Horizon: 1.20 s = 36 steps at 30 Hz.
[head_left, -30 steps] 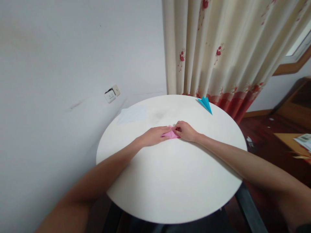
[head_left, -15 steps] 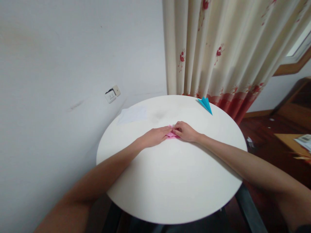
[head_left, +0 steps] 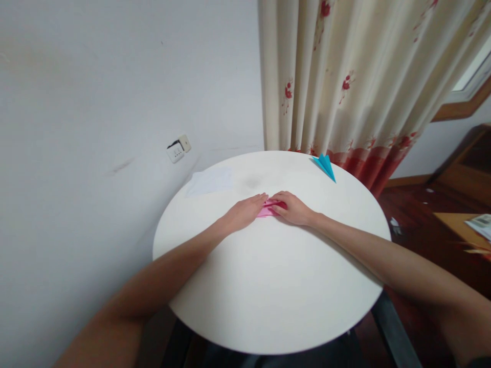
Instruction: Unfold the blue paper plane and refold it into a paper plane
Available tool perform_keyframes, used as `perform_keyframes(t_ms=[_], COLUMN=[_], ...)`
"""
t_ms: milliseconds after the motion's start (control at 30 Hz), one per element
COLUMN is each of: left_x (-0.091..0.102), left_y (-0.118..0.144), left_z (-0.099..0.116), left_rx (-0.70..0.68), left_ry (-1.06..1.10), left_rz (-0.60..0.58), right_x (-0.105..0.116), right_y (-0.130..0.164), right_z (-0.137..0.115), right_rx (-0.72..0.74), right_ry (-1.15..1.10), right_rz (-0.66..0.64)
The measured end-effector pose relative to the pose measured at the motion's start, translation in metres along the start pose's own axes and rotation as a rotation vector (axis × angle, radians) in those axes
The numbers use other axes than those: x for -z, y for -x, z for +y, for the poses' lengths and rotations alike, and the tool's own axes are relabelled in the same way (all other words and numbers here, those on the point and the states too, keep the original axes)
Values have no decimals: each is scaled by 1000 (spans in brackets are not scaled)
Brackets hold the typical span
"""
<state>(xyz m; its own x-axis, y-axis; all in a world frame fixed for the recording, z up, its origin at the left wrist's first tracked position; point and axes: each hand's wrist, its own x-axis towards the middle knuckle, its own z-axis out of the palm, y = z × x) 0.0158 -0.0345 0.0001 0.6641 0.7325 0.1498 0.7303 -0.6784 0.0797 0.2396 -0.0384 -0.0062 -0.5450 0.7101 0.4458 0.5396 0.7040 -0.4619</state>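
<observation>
A small folded piece of pink paper [head_left: 267,211] lies on the white round table [head_left: 272,286], between my two hands. My left hand [head_left: 245,210] rests flat over the paper's left end with its fingers stretched out. At the right end, my right hand [head_left: 294,208] has bent fingers and pinches the paper between thumb and forefinger. A raised fold with a darker pink inside shows near the right fingers. Both hands hide part of the paper.
A blue paper plane [head_left: 325,167] sits near the table's far right edge. At the far left lies a white sheet [head_left: 210,181]. A wall with a socket [head_left: 175,152] borders the left side, and a floral curtain [head_left: 337,76] hangs behind.
My left hand has slid slightly left, its fingers drawn back from the right hand. My right fingers have opened a little around the paper's fold, and more pink shows between the hands.
</observation>
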Motion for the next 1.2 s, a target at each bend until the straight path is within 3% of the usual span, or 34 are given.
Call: perform_keyframes(t_ms=[300,467,867,1200], left_x=[-7,-8,3,1], left_y=[-4,-5,-4,-6], left_z=[-5,-1,10,19], left_rx=[-6,0,164,247], left_ry=[87,125,264,615], left_rz=[161,193,224,268], right_x=[-2,2,1,-7], right_y=[0,1,1,-1], right_z=[-3,-10,-17,-22], right_rx=[-8,-65,-100,-96], right_ry=[11,27,45,187], right_rz=[13,20,92,143])
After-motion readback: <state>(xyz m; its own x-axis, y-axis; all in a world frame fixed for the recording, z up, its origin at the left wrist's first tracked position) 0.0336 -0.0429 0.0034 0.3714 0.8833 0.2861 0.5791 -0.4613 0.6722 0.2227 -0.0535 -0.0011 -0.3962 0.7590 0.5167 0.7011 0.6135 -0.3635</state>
